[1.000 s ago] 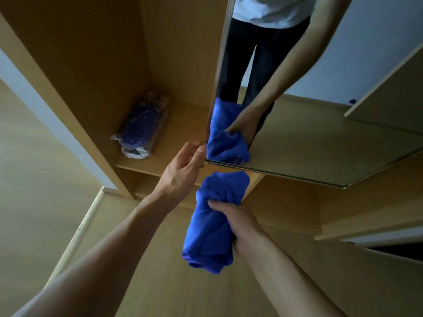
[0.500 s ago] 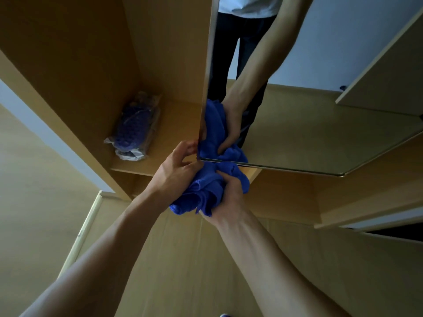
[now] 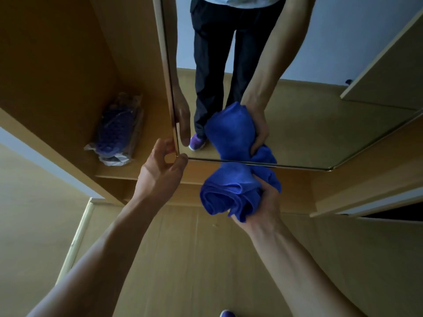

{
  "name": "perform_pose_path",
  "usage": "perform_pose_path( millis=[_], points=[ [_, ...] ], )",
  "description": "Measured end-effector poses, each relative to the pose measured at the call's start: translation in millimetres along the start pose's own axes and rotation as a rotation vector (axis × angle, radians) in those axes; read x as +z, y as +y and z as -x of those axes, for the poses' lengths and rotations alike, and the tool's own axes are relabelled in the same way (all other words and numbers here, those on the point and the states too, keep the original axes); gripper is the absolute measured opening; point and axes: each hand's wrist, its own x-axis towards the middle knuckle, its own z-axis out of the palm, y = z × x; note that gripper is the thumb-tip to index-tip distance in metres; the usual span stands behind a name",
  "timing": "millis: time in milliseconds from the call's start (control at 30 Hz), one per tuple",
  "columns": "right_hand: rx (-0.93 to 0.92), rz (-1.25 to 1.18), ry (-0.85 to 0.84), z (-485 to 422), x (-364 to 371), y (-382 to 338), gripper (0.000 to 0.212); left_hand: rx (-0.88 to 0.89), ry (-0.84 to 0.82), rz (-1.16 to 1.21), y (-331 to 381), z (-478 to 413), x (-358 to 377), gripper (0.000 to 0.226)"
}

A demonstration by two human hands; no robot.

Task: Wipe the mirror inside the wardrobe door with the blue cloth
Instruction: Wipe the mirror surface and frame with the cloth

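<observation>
The tall gold-edged glass mirror [image 3: 309, 124] on the tan wooden wardrobe door [image 3: 343, 186] fills the upper centre and right of the frame, and its long axis runs up-frame. The bunched blue microfibre cloth [image 3: 231, 191], gripped by the right hand [image 3: 265, 202], touches its bottom edge. The left hand [image 3: 160, 172] pinches the door's edge at frame centre-left.

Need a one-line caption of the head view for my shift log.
With left hand gripping the door by its corner, right hand presses the bunched cloth on the mirror's bottom edge.

Bare forearms [image 3: 109, 248]; refl.: white top [image 3: 247, 1], dark trousers [image 3: 212, 53], purple shoe [image 3: 197, 143]; purple toe [image 3: 225, 313] at btm edge.
</observation>
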Motion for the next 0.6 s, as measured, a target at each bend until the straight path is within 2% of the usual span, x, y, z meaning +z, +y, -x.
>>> perform_pose_path(
  millis=[67, 167, 300, 467, 600],
  points=[
    [-0.026, -0.041, 0.002, 2.9, -5.2, -11.2, 0.038, 0.016, 0.034, -0.020, -1.8, 1.5, 3.8, 0.020],
    [-0.015, -0.070, -0.020, 5.2, -7.3, -9.0, 0.021, 0.023, 0.091, -0.017, -3.8, 5.1, 11.2, 0.018],
    [0.042, -0.010, -0.039, -0.2, -4.3, 12.2, 0.025, -0.014, 0.137, 0.024, -0.8, 9.8, 22.6, 0.020],
    [0.205, 0.108, -0.135, -8.7, 16.5, 52.6, 0.037, -0.054, 0.138, 0.067, -1.7, 11.0, 26.3, 0.028],
    [0.241, 0.130, -0.135, -14.0, 21.4, 60.7, 0.039, -0.070, 0.070, 0.105, -6.0, 10.0, 17.4, 0.031]
  ],
)
